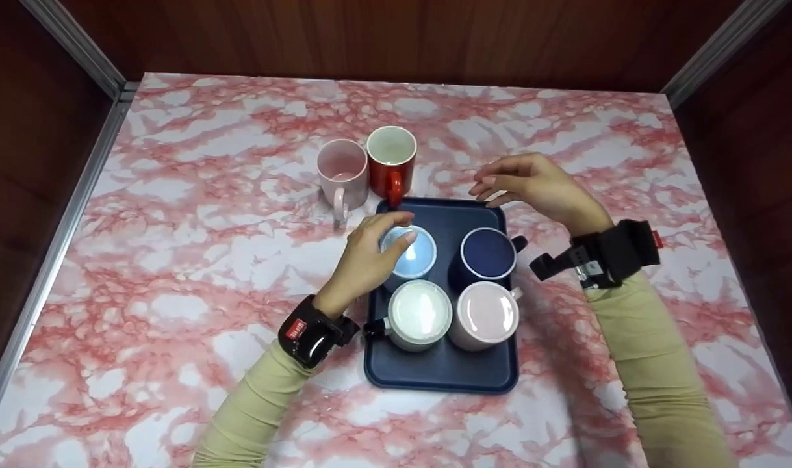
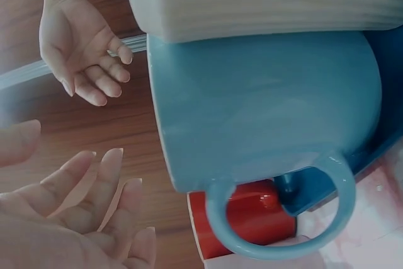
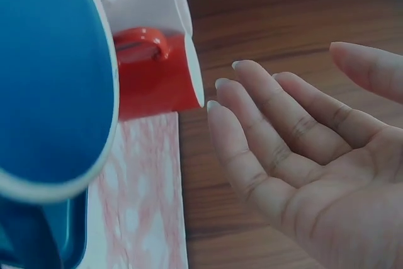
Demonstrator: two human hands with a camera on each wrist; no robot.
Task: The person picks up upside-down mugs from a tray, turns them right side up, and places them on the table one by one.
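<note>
The light blue mug (image 1: 416, 259) is standing in the far left part of the blue tray (image 1: 441, 374). The left hand (image 1: 368, 255) is hovering over that mug at the tray's left side, its thumb and loosely bent fingers spreading apart and clamping on nothing; the left wrist view is showing them clear of the mug's rim. Across from it, the dark blue mug (image 1: 488, 253) is standing in the far right part of the tray, its handle pointing out past the right edge. The right hand (image 1: 540, 186) is hanging in the air about the tray's far right corner, its fingers gently curving, its thumb lying apart from them in the right wrist view, and it too is gripping nothing. Nearer the tray's middle, a whitish mug (image 1: 420, 315) is standing on the left and a pale pink mug (image 1: 486, 315) on the right, its handle pointing right. Just beyond the tray's far left corner, a red mug (image 1: 384, 179) is standing upright with its handle facing the tray, and a second pink mug (image 1: 345, 172) is standing upright to its left. All around the tray, a red-and-white marbled table (image 1: 194, 260) is spreading out, and brown wood panels (image 1: 396, 39) are rising well beyond its far side.
</note>
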